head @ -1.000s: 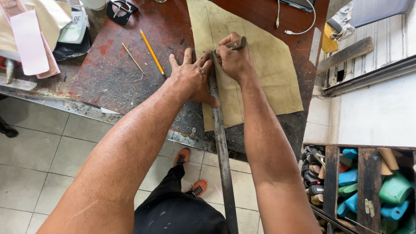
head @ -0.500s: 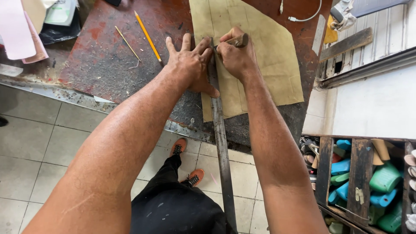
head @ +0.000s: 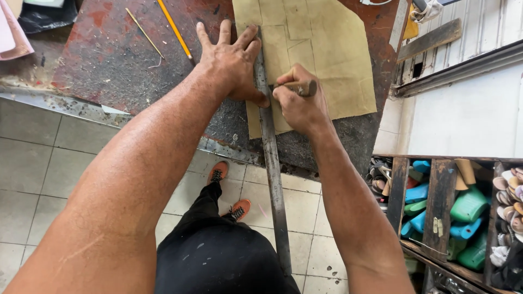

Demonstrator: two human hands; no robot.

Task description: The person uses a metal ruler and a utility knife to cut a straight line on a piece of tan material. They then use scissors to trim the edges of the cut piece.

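Against a second ago, the right hand [head: 298, 106] has slid back toward the body along the long metal straightedge [head: 269, 158], so the cut or scored line in the tan sheet [head: 327, 60] appears further along. It is clenched on a small wooden-handled tool [head: 298, 86]. At its 9 o'clock the left hand [head: 231, 62] lies flat, fingers spread, pinning the straightedge on the tabletop [head: 109, 60].
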